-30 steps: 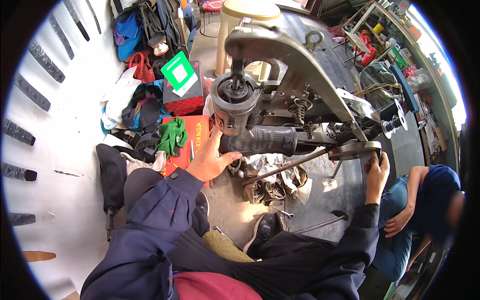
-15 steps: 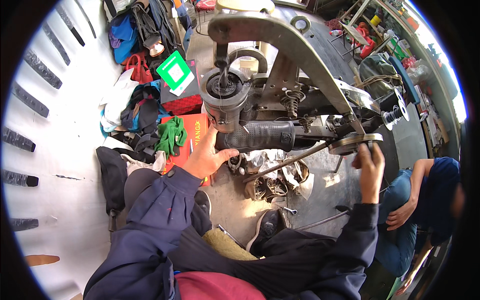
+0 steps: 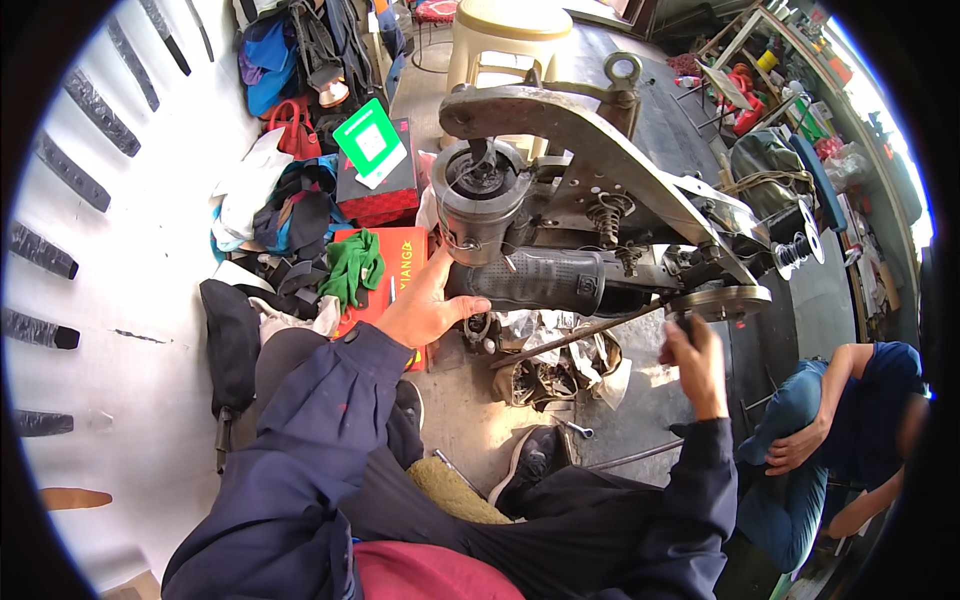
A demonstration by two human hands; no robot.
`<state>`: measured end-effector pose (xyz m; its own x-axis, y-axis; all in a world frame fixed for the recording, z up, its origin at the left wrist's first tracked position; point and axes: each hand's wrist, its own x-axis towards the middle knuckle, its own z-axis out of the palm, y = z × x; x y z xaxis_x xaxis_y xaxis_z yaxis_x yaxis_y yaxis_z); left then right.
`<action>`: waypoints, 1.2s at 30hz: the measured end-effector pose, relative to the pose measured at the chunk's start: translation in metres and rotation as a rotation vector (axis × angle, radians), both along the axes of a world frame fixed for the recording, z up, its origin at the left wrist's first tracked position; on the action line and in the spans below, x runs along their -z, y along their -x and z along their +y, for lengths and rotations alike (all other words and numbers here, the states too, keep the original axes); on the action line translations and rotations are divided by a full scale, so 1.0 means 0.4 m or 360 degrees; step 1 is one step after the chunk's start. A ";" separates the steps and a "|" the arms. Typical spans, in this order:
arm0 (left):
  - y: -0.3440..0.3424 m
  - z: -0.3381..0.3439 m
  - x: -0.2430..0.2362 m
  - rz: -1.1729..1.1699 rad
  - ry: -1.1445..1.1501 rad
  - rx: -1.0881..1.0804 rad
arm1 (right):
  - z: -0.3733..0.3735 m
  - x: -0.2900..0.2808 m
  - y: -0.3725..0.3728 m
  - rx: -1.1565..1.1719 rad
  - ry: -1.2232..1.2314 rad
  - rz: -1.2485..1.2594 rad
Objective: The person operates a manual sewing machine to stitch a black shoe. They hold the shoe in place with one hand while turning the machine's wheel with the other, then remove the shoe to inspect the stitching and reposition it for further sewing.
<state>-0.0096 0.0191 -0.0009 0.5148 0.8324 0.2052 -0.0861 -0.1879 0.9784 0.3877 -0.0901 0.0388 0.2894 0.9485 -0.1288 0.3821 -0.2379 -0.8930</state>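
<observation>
Under the grey metal stitching machine's arm, black ribbed boot (image 3: pixel 540 282) — left hand (image 3: pixel 425 308) spread flat against it; right hand (image 3: pixel 692 352) gripping round handwheel (image 3: pixel 718 302). Risk: boot slipping off-line if cranked unevenly.

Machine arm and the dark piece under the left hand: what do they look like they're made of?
Machine arm: likely cast metal, grey, dull, worn and grimy. Dark piece by the left hand: matte black with a ribbed texture, possibly rubber or leather; unclear.
</observation>
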 end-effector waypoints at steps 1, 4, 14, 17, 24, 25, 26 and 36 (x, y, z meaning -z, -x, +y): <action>0.001 0.000 -0.001 0.0015 -0.0023 -0.0001 | -0.009 -0.047 -0.011 0.0019 -0.0181 -0.0167; 0.005 -0.002 -0.005 -0.0017 0.0139 0.0026 | -0.007 -0.115 -0.090 0.0397 -0.0433 -0.0214; 0.018 -0.009 -0.050 -0.0307 0.0164 0.0009 | 0.000 0.136 -0.193 0.0477 0.0215 -0.0204; 0.012 0.008 -0.073 -0.0517 -0.0041 -0.0138 | -0.004 0.155 -0.105 0.0223 0.0276 -0.0211; -0.002 0.020 -0.059 -0.0565 0.0021 -0.0519 | 0.006 0.107 -0.046 0.0248 0.0393 -0.0196; 0.002 0.019 -0.054 -0.0547 0.0021 -0.0535 | 0.006 0.108 -0.048 0.0258 0.0409 -0.0201; 0.005 0.018 -0.049 -0.0501 0.0006 -0.0556 | 0.006 0.112 -0.050 0.0252 0.0387 -0.0183; -0.004 -0.087 0.011 -0.0292 0.0684 -0.0150 | 0.006 0.087 -0.016 0.0212 0.0302 0.0110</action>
